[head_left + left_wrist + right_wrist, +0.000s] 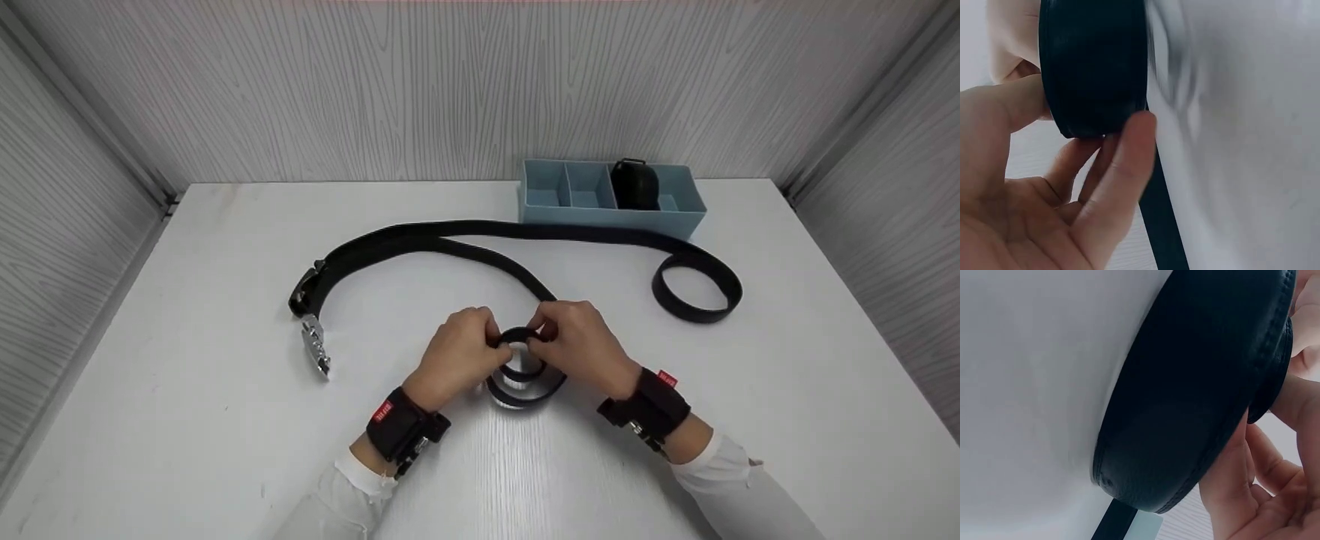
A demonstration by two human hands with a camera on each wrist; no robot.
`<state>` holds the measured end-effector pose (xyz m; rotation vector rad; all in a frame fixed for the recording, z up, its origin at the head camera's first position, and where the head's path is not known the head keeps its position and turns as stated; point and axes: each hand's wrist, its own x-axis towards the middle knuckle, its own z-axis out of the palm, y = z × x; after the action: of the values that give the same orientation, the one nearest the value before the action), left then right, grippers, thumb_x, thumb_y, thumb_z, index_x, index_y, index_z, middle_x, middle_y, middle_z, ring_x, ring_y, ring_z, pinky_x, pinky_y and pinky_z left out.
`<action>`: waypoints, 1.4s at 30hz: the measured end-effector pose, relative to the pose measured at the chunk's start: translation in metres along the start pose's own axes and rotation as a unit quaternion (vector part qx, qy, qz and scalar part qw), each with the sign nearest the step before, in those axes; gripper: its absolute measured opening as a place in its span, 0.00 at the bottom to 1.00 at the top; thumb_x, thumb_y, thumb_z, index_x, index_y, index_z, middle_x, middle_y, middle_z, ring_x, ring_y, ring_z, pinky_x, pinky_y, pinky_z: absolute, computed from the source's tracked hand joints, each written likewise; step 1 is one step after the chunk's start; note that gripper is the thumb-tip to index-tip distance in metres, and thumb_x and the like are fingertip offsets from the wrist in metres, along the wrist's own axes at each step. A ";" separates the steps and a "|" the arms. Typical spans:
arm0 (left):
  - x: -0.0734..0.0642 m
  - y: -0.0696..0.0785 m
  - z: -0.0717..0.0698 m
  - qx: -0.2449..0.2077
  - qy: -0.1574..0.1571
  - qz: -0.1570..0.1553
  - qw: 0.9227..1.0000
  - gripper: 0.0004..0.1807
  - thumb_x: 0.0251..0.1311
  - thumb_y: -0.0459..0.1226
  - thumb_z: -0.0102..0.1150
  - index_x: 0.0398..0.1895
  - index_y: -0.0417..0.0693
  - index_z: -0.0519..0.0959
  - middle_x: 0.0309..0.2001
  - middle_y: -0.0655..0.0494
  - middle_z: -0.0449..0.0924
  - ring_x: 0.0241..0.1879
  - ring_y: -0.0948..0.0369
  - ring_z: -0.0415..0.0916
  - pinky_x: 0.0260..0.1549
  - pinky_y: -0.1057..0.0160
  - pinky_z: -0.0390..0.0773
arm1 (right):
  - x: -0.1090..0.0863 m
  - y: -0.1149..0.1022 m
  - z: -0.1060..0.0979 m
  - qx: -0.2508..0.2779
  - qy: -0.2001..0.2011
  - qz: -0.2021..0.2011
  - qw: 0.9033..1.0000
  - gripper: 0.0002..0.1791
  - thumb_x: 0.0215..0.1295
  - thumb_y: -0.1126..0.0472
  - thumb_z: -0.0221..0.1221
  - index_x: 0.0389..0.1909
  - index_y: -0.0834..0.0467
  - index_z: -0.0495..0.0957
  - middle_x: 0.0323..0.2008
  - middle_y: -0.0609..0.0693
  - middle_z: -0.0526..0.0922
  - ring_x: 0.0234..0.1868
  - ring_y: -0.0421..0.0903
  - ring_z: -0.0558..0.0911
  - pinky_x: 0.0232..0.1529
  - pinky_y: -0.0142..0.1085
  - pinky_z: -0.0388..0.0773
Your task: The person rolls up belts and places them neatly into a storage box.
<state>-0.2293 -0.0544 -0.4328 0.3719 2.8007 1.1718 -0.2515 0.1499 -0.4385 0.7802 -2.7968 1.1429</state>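
Observation:
A black leather belt (491, 257) curves from a silver buckle (316, 346) to a loose coil between both hands. At the coil's left side, my left hand (459, 351) pinches the small inner ring with thumb and fingers. My right hand (585, 346) pinches that ring from the right. The wider outer turn (517, 402) hangs around it, nearer my body. Stitched edges show on the strap (1179, 394) in the right wrist view. In the left wrist view the thumb and fingers lie along the strap's (1095, 62) lower edge.
A second black belt (577, 233) runs behind, from a dark buckle (306, 289) to a loop at the right. At the back stands a blue divided box (600, 218) with a black rounded object (637, 186) inside. Panels enclose the white table (187, 360) behind and at both sides.

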 end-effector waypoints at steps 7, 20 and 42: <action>0.001 -0.002 0.000 0.006 0.036 0.036 0.999 0.04 0.56 0.31 0.68 0.26 0.43 0.81 0.28 0.56 0.79 0.30 0.61 0.76 0.29 0.62 0.76 | 0.000 0.000 0.001 -0.012 0.016 -0.010 1.000 0.05 0.58 0.68 0.72 0.33 0.57 0.86 0.33 0.47 0.85 0.31 0.40 0.82 0.28 0.33 0.80; 0.000 0.001 0.004 -0.001 0.039 0.035 0.999 0.06 0.62 0.36 0.67 0.35 0.42 0.80 0.34 0.54 0.77 0.35 0.60 0.75 0.32 0.61 0.76 | -0.002 0.000 0.002 -0.030 0.060 -0.051 0.996 0.07 0.55 0.72 0.71 0.28 0.59 0.83 0.30 0.49 0.82 0.31 0.41 0.81 0.30 0.32 0.78; -0.001 0.002 0.005 0.016 0.079 0.083 0.993 0.03 0.61 0.30 0.68 0.35 0.40 0.83 0.35 0.53 0.81 0.36 0.58 0.79 0.34 0.61 0.78 | 0.000 -0.001 0.001 0.008 0.043 -0.030 0.999 0.07 0.57 0.72 0.71 0.33 0.58 0.86 0.35 0.49 0.84 0.34 0.42 0.85 0.33 0.33 0.80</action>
<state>-0.2272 -0.0501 -0.4353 0.5479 2.9770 1.2413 -0.2503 0.1485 -0.4384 0.7906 -2.6791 1.1621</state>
